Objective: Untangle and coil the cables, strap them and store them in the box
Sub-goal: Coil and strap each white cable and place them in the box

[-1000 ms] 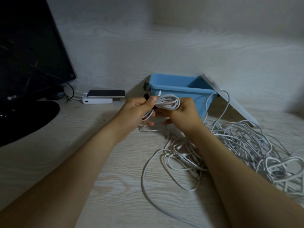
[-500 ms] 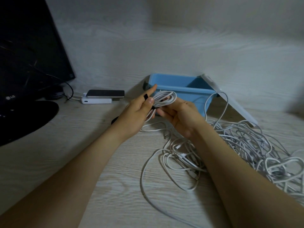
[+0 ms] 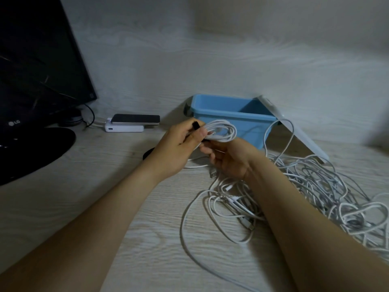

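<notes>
A small coil of white cable (image 3: 223, 131) is held above the desk in front of the blue box (image 3: 227, 114). My left hand (image 3: 181, 144) grips the coil's left end, with a black strap (image 3: 195, 125) pinched under the thumb. My right hand (image 3: 227, 159), palm up, holds the coil from below with curled fingers. A large tangle of white cables (image 3: 315, 192) lies on the desk to the right and under my right forearm.
The box's white lid (image 3: 294, 131) leans against its right side. A phone on a white power bank (image 3: 130, 123) lies at the back left, beside a black monitor (image 3: 37, 66) and its round base (image 3: 31, 148). A dark object (image 3: 148, 153) lies behind my left wrist.
My right hand has turned from lying over the coil to palm up beneath it. My left thumb has closed over the black strap. The coil stays in front of the box.
</notes>
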`<act>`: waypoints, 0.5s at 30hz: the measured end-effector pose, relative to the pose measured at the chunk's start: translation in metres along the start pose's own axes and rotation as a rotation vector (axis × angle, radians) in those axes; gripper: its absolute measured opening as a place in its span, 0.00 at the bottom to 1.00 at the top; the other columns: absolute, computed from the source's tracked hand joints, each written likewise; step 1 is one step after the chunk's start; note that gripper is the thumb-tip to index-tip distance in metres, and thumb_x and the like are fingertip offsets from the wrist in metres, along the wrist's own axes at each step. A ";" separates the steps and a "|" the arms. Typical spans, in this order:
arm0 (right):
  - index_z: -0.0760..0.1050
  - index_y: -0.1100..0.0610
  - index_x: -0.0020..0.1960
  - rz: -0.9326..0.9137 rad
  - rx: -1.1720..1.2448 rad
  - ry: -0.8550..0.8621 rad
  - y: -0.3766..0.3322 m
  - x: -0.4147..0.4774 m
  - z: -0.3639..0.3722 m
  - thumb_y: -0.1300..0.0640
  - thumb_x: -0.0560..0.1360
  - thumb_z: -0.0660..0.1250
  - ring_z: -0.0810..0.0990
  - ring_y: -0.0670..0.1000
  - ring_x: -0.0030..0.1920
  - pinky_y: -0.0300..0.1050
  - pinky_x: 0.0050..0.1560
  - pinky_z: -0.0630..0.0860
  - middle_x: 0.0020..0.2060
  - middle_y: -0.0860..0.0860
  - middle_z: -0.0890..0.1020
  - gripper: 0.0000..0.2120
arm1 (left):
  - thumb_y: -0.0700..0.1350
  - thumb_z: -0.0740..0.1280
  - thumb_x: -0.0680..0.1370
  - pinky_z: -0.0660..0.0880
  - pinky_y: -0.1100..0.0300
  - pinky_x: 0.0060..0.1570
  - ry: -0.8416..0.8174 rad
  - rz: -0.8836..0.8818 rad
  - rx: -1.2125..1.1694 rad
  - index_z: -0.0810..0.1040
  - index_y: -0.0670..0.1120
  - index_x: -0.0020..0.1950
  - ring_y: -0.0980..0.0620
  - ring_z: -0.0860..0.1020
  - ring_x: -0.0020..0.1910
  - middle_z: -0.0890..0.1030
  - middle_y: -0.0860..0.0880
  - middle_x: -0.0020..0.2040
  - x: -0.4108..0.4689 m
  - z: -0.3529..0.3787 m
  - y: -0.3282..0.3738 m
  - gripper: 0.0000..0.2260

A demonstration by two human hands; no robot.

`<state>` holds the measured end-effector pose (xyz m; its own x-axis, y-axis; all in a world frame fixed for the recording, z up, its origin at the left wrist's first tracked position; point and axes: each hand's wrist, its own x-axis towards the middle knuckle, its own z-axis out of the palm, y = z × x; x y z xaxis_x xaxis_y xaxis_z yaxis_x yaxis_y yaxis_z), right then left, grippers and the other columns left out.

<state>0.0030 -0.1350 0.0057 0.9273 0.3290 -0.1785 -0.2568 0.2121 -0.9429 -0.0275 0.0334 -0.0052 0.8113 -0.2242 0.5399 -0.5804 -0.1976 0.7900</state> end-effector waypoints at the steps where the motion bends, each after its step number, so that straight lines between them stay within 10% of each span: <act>1: 0.82 0.55 0.49 0.014 0.012 0.008 -0.002 -0.001 -0.001 0.61 0.84 0.62 0.85 0.43 0.34 0.32 0.31 0.72 0.39 0.49 0.88 0.11 | 0.45 0.61 0.87 0.81 0.52 0.56 -0.012 -0.010 0.021 0.79 0.37 0.61 0.44 0.86 0.52 0.85 0.42 0.54 -0.001 -0.001 -0.002 0.13; 15: 0.80 0.58 0.48 -0.010 0.132 0.043 -0.005 0.005 -0.006 0.62 0.83 0.53 0.81 0.49 0.36 0.36 0.34 0.75 0.38 0.53 0.85 0.16 | 0.46 0.63 0.87 0.78 0.53 0.61 -0.066 -0.037 0.100 0.81 0.46 0.59 0.51 0.83 0.55 0.85 0.49 0.51 0.000 -0.004 -0.007 0.08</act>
<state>0.0100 -0.1399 0.0078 0.9400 0.2871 -0.1844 -0.2790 0.3356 -0.8997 -0.0234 0.0383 -0.0098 0.8279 -0.2770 0.4877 -0.5568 -0.3004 0.7744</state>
